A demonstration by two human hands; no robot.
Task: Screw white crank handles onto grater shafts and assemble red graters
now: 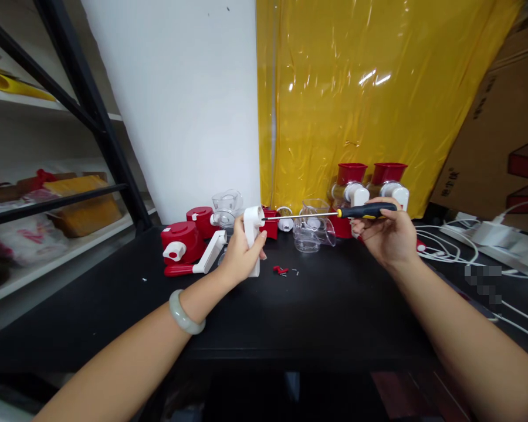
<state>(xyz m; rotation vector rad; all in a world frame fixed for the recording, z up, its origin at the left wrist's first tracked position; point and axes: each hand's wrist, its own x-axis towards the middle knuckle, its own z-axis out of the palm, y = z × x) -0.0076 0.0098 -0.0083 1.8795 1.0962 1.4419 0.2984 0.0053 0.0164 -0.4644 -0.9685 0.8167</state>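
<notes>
The left hand (242,252) gripped the white part (251,225) near upright; the right hand (389,231) pinched the screwdriver (347,212) by its handle. Its long axis ran nearly level between the hands, tip at the part's upper end. Beyond, between them, stood a clear cup (305,240).
</notes>
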